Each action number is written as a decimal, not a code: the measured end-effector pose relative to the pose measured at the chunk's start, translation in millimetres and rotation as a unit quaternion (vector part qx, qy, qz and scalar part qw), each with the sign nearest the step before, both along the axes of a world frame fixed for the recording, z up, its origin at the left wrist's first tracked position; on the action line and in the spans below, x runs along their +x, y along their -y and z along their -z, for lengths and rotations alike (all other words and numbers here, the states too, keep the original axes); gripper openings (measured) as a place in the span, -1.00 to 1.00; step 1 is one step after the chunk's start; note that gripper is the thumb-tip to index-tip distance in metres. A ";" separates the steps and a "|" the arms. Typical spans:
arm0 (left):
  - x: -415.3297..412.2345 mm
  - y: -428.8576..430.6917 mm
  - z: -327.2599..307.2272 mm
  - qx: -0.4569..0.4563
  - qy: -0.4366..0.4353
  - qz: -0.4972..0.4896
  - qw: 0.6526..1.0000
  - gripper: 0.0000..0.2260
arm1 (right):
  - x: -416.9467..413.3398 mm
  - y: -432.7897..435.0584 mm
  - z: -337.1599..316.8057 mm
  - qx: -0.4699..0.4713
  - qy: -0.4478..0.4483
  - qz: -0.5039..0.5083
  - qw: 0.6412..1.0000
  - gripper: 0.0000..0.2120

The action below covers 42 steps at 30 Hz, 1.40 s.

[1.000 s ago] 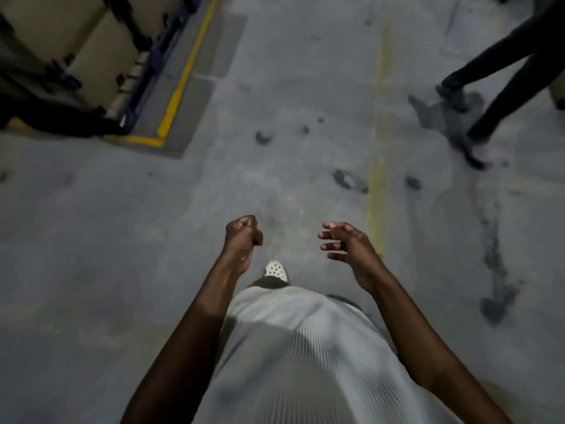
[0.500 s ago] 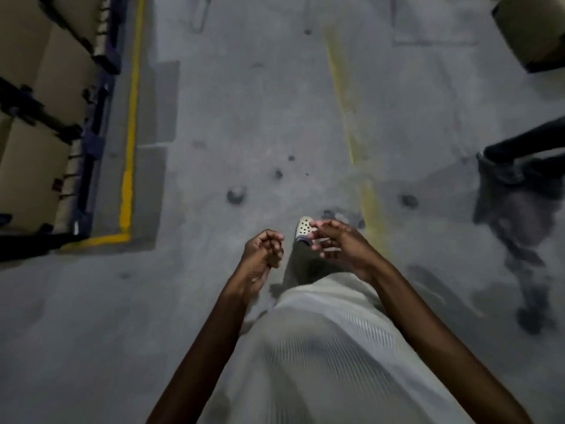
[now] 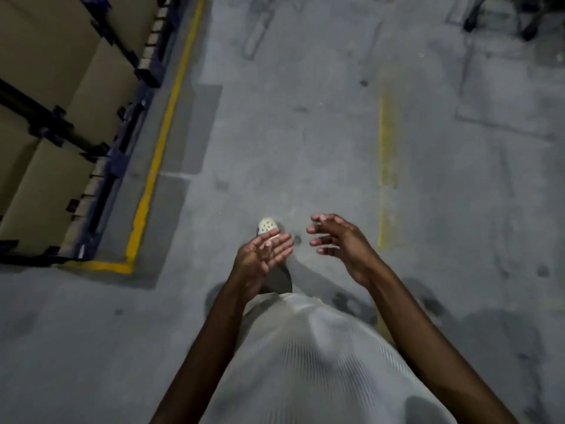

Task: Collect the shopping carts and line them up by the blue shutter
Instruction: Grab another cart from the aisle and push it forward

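My left hand (image 3: 263,255) is held out in front of my waist, palm turned up, fingers spread, holding nothing. My right hand (image 3: 337,240) floats a little to its right, fingers curled loosely apart and empty. Dark wheeled legs of what may be a shopping cart (image 3: 501,16) show at the top right edge, far ahead of both hands; most of it is cut off by the frame. No blue shutter is in view.
Grey concrete floor (image 3: 305,133) stretches ahead. A rack with cardboard boxes (image 3: 61,123) stands on the left behind a yellow floor line (image 3: 162,139). A faded yellow stripe (image 3: 388,148) runs ahead on the right. My pale perforated shoe (image 3: 266,225) steps forward.
My left hand has opened from a fist to a spread palm. The view has swung left along the rack, and the other person's legs at the right have left the frame.
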State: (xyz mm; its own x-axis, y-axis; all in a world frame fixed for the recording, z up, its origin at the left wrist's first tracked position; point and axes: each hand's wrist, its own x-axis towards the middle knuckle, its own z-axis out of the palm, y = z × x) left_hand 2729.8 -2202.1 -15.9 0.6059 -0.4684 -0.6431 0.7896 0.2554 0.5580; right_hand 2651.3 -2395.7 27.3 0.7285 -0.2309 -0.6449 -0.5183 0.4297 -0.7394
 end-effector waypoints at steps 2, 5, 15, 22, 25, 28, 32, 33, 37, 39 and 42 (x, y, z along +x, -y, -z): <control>46.6 22.0 14.7 0.003 -0.016 0.007 1.000 -0.72 | 41.5 20.0 15.2 0.013 -0.018 -0.022 1.000 -0.79; 133.3 55.9 29.8 -0.003 -0.032 0.048 0.998 -0.65 | 113.5 64.1 26.7 0.013 -0.040 -0.031 0.999 -0.74; 474.0 209.0 -38.0 -0.019 0.063 0.161 0.985 -0.40 | 387.8 204.1 -33.5 0.020 0.058 0.091 0.994 -0.59; 588.1 317.1 -37.1 0.058 0.188 0.220 0.956 -0.52 | 524.7 295.4 -27.0 0.007 0.036 0.105 0.994 -0.47; 635.1 358.5 -17.9 0.097 0.205 0.181 0.957 -0.59 | 592.4 343.7 -14.5 -0.006 0.026 0.100 0.995 -0.33; 694.2 393.6 -11.9 0.131 0.213 0.159 0.955 -0.70 | 664.4 409.3 -0.7 -0.087 0.023 0.056 0.994 -0.39; 789.0 454.2 -26.3 0.167 0.262 0.163 0.936 -0.75 | 771.7 504.1 0.5 -0.349 0.056 -0.096 0.930 -0.61; 811.4 472.1 -28.5 0.178 0.274 0.162 0.931 -0.74 | 797.1 523.4 -1.1 -0.399 0.069 -0.131 0.905 -0.67; 882.5 529.2 -35.0 0.208 0.315 0.144 0.915 -0.40 | 889.3 567.6 -17.6 -0.460 0.124 -0.205 0.855 -0.80; 912.9 548.4 -33.1 0.217 0.315 0.135 0.914 -0.38 | 926.4 576.8 -18.0 -0.481 0.138 -0.213 0.839 -0.81; 961.5 571.1 -16.5 0.242 0.322 0.140 0.904 -0.38 | 973.0 590.5 -4.1 -0.479 0.134 -0.263 0.827 -0.70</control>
State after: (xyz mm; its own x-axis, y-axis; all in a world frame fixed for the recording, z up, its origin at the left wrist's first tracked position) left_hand 3691.3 -2773.2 0.6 0.8291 -0.4202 -0.3688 0.2562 -0.3008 0.9186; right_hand 3624.3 -2986.3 31.4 0.9777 -0.1480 -0.1490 -0.2097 -0.6523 -0.7284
